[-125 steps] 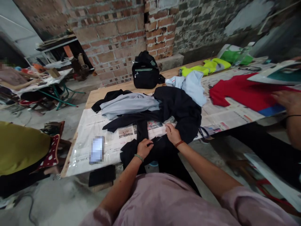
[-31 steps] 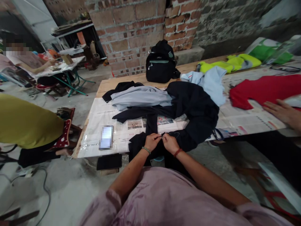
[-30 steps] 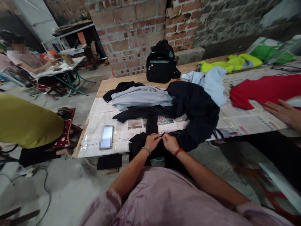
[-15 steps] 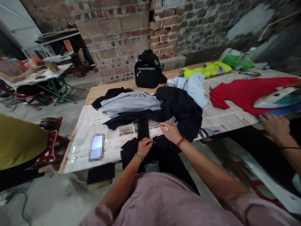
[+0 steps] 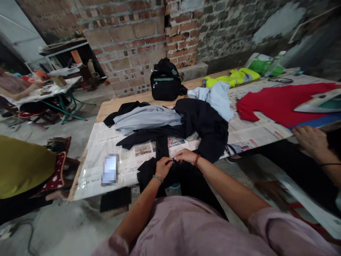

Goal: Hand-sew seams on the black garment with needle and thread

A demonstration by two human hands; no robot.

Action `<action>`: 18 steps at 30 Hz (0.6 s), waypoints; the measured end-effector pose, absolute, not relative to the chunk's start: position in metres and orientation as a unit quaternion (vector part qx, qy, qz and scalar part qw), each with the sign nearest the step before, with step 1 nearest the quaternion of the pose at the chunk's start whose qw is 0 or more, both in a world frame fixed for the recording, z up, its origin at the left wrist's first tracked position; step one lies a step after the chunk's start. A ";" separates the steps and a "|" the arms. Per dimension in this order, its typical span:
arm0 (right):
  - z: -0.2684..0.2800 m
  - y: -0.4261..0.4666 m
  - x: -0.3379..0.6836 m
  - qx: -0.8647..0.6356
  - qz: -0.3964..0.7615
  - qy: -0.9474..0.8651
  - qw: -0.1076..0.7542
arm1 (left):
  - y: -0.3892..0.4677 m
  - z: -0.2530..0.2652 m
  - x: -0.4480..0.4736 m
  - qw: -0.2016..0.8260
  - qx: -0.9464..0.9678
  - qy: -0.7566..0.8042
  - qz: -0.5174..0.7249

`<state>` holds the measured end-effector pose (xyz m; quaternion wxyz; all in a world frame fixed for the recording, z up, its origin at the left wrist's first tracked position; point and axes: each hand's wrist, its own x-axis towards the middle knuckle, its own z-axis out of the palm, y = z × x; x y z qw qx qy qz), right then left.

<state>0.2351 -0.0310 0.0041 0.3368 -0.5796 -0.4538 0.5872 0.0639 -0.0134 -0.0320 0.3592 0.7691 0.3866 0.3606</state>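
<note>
My left hand [image 5: 163,168] is closed in a pinch at the edge of a black cloth [image 5: 147,172] over my lap and the table's near edge. My right hand [image 5: 185,156] is pinched too, its fingertips almost touching the left ones. Between the fingertips is something small and dark. Whatever the right fingers hold is too small to name. A strip of black fabric [image 5: 161,146] runs from the hands up to the dark garments [image 5: 204,121] heaped on the table. A light grey garment [image 5: 149,118] lies across that heap.
Newspaper [image 5: 92,153] covers the table, with a phone [image 5: 109,169] at left. A black backpack [image 5: 165,83] stands behind the clothes. Further right are a pale blue garment [image 5: 217,97], a yellow vest [image 5: 234,77] and a red garment [image 5: 277,103] under an iron [image 5: 319,101]. A co-worker's hand [image 5: 310,138] is nearby.
My right hand has come down and left to meet my left hand, which stays nearly in place. The iron on the red garment has shifted slightly right.
</note>
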 end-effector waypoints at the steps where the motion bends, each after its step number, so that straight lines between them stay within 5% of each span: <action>1: 0.004 -0.031 0.234 -0.582 0.586 -0.451 0.338 | -0.013 -0.032 0.064 0.360 0.769 0.387 0.360; 18: -0.005 -0.031 0.221 -0.621 0.493 -0.453 0.407 | -0.012 -0.034 0.067 0.353 0.782 0.383 0.342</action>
